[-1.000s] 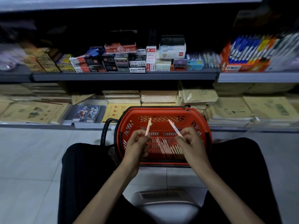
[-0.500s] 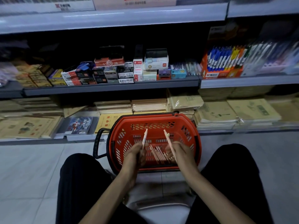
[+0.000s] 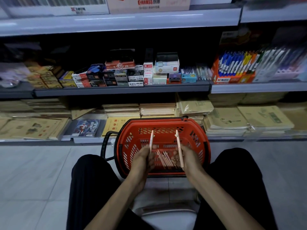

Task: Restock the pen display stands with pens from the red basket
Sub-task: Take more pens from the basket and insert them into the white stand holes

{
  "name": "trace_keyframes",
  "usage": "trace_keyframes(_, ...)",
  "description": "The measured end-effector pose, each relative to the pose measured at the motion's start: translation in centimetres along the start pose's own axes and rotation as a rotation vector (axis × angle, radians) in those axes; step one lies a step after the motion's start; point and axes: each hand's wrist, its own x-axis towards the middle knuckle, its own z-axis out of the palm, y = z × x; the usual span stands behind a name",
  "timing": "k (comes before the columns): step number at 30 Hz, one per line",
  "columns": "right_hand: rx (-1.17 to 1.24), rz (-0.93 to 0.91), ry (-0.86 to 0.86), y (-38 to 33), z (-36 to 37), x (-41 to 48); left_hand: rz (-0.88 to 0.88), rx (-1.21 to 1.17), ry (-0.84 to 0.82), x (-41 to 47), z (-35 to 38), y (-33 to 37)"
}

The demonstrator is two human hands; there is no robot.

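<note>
Left hand (image 3: 142, 156) pinches one pink pen (image 3: 151, 141) upright; right hand (image 3: 186, 157) grips another pink pen (image 3: 179, 150), also near upright. Both hover over the red basket (image 3: 201, 146) on the floor, loose pens (image 3: 165, 159) lying between them on its bottom.

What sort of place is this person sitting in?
Most likely a stationery shop. Metal shelves hold small boxes, a display stand full of pens, and stacks of exercise books; a red basket sits on the floor.
</note>
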Motion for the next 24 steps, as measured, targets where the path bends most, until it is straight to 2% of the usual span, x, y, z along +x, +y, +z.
trace_keyframes(3, -0.049, -0.094, -0.048, 0.3, 0.3, -0.2, 0.012, -0.016, 0.001, -0.2, 0.1, 0.3)
trace_keyframes(12, -0.447, -0.471, -0.128, -0.7, 1.9, -1.4, 0.116, -0.08, -0.005, -1.0, 0.1, 0.8)
trace_keyframes(15, -0.433, -0.606, -0.139, -2.5, 3.4, -2.7, 0.168, -0.08, -0.01, -1.0, 0.4, 1.8)
trace_keyframes(24, -0.381, -0.743, -0.117, -8.6, 6.5, -3.5, 0.277, -0.063, -0.067, -1.9, 2.5, 7.5)
